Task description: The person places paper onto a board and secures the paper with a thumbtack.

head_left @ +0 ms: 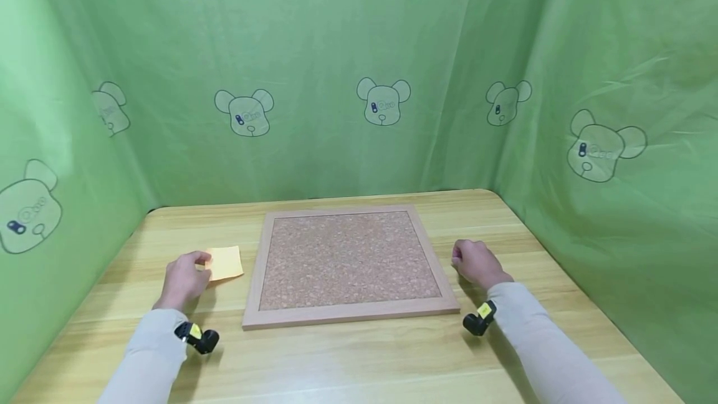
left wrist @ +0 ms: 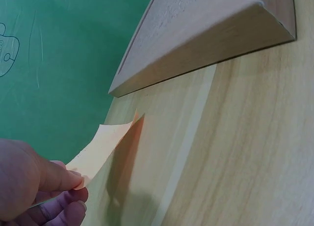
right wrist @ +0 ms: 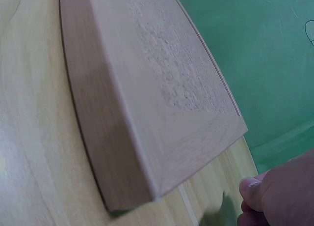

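Note:
My left hand (head_left: 184, 276) pinches a pale orange sticky note (head_left: 224, 263) by its near-left edge, thumb against fingers. In the left wrist view the note (left wrist: 100, 147) bends upward from the fingertips and casts a shadow on the table. To the right of it lies a cork board (head_left: 348, 260) with a light wooden frame, flat on the table. My right hand (head_left: 478, 262) hovers just past the board's right side, fingers curled in with the thumb against them. In the right wrist view this hand (right wrist: 282, 194) shows at the lower right; the inside of its grasp is hidden.
The wood-grain table (head_left: 336, 360) ends at a back edge against a green curtain (head_left: 314, 161) with printed bear heads, which also encloses both sides. A black wrist camera (head_left: 197, 336) sits on the left sleeve and another camera (head_left: 479, 318) on the right.

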Demonstrator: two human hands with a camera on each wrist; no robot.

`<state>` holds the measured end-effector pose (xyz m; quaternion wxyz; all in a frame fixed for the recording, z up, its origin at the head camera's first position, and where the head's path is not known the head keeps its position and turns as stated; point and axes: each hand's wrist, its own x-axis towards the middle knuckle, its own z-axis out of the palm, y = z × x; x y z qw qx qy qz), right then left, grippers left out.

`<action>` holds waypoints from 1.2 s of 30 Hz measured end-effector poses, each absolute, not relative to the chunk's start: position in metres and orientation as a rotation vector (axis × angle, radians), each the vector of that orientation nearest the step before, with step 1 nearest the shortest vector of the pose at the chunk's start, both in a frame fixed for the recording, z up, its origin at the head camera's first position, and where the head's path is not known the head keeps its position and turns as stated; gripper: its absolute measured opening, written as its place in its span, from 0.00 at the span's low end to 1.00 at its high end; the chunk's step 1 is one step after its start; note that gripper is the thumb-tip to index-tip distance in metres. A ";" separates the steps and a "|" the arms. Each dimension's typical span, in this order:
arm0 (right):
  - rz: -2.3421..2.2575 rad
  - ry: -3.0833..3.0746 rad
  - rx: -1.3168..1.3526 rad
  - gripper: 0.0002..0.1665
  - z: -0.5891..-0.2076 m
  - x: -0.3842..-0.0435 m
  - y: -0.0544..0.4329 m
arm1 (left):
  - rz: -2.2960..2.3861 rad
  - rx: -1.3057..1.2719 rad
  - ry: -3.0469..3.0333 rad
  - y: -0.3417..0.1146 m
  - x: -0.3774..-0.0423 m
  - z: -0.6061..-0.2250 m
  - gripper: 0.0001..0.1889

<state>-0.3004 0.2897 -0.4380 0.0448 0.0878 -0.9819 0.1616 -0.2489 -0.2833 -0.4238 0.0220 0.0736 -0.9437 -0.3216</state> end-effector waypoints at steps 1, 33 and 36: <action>0.494 -3.002 0.270 0.06 -0.438 -0.300 0.290 | -0.997 0.227 -2.923 -0.283 -0.249 -0.423 0.22; 0.484 -2.987 0.305 0.06 -0.434 -0.301 0.284 | -0.992 0.180 -2.875 -0.274 -0.249 -0.411 0.20; 0.488 -2.983 0.312 0.06 -0.434 -0.302 0.283 | -0.994 0.179 -2.877 -0.274 -0.249 -0.411 0.20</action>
